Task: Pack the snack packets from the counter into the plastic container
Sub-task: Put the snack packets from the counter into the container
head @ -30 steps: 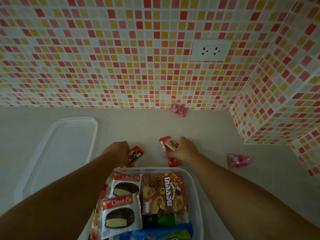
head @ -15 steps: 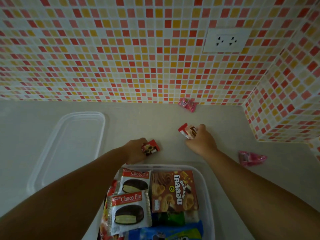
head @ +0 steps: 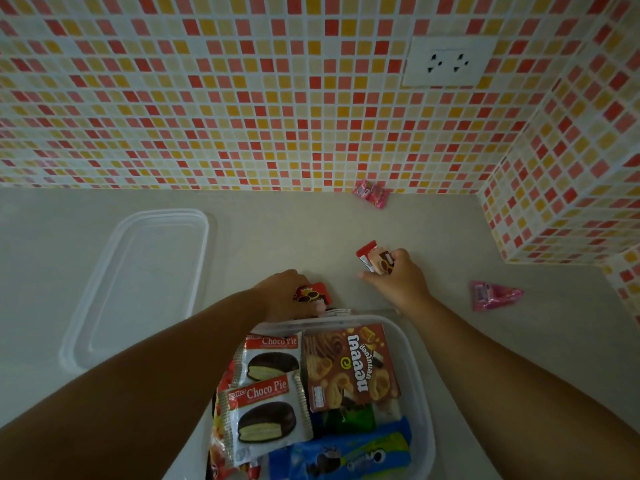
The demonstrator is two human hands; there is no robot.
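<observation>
The clear plastic container [head: 420,382] sits at the near edge, holding two Choco Pie packets [head: 268,414], a brown biscuit box [head: 349,367] and a blue packet [head: 343,455]. Just beyond its far rim, my left hand [head: 285,294] grips a small red snack packet [head: 313,294]. My right hand [head: 398,280] is to the right of it, closed on a red and white snack packet [head: 372,259] lifted off the counter. Two pink packets lie loose: one [head: 370,194] by the back wall, one [head: 493,295] at the right.
The container's clear lid [head: 138,285] lies flat on the beige counter at the left. Mosaic tiled walls close off the back and the right corner, with a white socket [head: 446,62] high on the back wall.
Both hands have kept hold of their packets. The view has shifted, and the right hand has raised its packet slightly away from the container; the left stays near the rim.
</observation>
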